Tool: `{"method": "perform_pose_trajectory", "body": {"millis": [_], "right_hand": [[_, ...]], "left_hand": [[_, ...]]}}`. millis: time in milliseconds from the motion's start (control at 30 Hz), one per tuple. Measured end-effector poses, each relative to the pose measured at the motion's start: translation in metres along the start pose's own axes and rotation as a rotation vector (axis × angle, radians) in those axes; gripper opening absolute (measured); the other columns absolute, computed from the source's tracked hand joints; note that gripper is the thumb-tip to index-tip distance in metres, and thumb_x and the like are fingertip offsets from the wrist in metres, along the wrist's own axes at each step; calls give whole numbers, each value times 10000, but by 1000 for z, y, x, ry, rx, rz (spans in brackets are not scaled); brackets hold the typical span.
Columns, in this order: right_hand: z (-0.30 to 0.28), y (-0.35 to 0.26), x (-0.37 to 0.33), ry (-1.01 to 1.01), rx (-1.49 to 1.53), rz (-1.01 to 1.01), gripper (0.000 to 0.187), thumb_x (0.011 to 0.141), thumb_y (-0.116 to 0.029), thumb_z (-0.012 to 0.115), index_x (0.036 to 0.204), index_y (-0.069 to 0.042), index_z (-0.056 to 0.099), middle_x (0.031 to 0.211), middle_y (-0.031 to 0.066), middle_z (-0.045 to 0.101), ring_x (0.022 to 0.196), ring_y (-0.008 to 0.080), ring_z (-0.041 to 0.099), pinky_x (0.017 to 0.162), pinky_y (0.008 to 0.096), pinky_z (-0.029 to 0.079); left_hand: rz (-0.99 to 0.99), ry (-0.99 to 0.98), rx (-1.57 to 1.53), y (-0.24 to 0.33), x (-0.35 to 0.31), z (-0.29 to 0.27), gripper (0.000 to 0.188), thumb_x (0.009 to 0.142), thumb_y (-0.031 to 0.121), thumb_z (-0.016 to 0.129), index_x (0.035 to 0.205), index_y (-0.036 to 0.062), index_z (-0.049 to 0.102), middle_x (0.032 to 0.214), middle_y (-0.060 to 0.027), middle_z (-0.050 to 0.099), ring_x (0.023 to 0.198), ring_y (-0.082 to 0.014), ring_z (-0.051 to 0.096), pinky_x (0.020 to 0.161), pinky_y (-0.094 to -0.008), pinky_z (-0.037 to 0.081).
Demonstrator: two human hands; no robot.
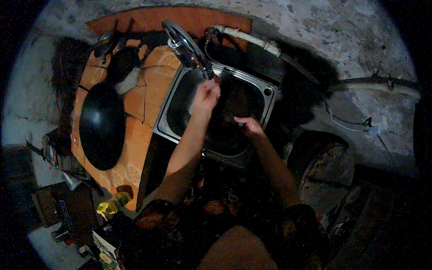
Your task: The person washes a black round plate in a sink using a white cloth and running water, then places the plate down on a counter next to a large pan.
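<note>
My left hand [207, 95] is up close to the spout tip of the chrome faucet [181, 34], over the steel sink [168, 112]. Its fingers are curled together, and whatever is in them cannot be made out. Lower in the basin, to the right, my right hand [252, 128] has its thumb stretched to the left while the other fingers bend out of sight. It seems to grip the edge of a dark shape [233, 108] in the sink, too dim to name.
Left of the sink, a large black rounded pan-like thing [101, 128] lies on a tiled orange counter [137, 105]. A yellow-topped bottle [108, 207] is by its near corner. At right stands a round-topped container [330, 173]. Pale pipes [252, 39] run along the wall.
</note>
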State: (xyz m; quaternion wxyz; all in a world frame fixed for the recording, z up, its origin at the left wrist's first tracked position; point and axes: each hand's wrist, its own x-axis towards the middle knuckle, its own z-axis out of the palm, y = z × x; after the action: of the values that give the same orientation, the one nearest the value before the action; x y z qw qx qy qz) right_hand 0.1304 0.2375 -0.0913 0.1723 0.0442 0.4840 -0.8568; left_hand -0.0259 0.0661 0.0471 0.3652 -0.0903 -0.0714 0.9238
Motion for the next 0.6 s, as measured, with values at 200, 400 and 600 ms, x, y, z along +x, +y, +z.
{"method": "perform_pose_trajectory", "body": {"millis": [200,400,600], "right_hand": [[11,-13,-13,-184,-357,-543,359,761,-196,675,1051,12,633,1139,110,602,1109,226,532,975,373,384],[60,-56,-24,56,-185,73,400,808,-271,637,1075,26,611,1178,125,577,1148,231,502,999,371,347],[-33,-2,-18,-87,-138,-239,395,836,-256,595,1085,48,556,1197,196,547,1177,280,473,1028,398,317]], "left_hand": [[603,645,177,-9,42,-3,150,851,204,470,773,124,570,693,-45,541,590,-212,521,492,-357,426],[666,709,1385,-23,64,-46,173,831,196,568,912,48,607,826,-45,600,672,-176,546,557,-328,444],[-64,132,1239,48,2,45,215,888,171,534,1033,21,587,940,-46,613,831,-146,569,742,-261,466]]}}
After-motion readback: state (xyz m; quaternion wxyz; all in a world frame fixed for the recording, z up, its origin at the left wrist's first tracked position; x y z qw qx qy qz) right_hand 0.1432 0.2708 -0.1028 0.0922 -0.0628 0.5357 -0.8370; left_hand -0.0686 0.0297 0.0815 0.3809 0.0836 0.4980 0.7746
